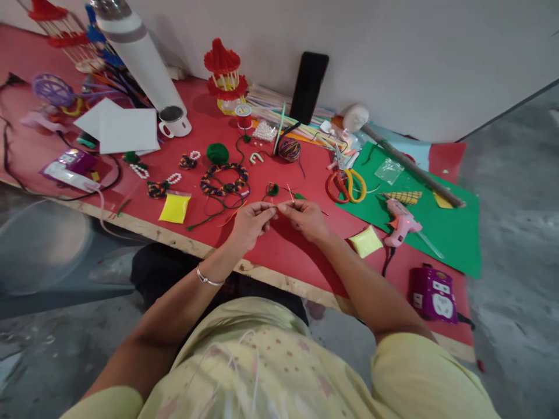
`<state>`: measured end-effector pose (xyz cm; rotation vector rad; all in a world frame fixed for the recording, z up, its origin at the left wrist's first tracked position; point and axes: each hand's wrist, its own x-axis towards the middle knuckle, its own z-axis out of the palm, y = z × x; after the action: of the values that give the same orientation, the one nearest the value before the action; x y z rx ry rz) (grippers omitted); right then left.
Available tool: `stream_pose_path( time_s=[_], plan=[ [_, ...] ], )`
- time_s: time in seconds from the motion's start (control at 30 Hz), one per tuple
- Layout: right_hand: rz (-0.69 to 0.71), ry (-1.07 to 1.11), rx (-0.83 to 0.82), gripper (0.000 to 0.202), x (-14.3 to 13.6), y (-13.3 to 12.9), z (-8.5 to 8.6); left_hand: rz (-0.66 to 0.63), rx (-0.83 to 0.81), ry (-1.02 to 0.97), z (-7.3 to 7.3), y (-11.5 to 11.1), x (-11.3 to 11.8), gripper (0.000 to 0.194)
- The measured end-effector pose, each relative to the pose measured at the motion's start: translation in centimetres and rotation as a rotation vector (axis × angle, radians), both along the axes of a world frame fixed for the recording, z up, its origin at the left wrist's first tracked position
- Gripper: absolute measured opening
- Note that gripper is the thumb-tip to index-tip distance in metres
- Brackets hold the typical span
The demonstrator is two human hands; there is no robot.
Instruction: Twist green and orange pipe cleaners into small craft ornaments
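My left hand (254, 223) and my right hand (305, 219) meet fingertip to fingertip above the red tabletop. Both are closed in a pinch, and what sits between the fingertips is too small to make out. A thin pale stick (290, 192) points up just behind my right fingers; I cannot tell if they grip it. A small dark green yarn piece (273, 189) is just beyond my fingertips. To the left lies a braided multicolour yarn ring (224, 179), with loose dark green yarn (208, 220) trailing below it.
Scissors (347, 185) and a pink glue gun (402, 224) lie to the right, by a green sheet (452, 233). A phone (309, 87) leans on the wall. Further left are a yellow packet (174, 208), a mug (173, 121) and a white bottle (140, 55).
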<state>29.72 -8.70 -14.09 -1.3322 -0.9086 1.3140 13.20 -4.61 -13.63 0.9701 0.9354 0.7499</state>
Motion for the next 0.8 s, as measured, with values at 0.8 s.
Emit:
stream_pose_path(
  time_s=[0.8],
  plan=[
    [-0.302, -0.645, 0.174, 0.046, 0.8, -0.4, 0.9, 0.16, -0.061, 0.009, -0.2, -0.1, -0.1, 0.029]
  ],
)
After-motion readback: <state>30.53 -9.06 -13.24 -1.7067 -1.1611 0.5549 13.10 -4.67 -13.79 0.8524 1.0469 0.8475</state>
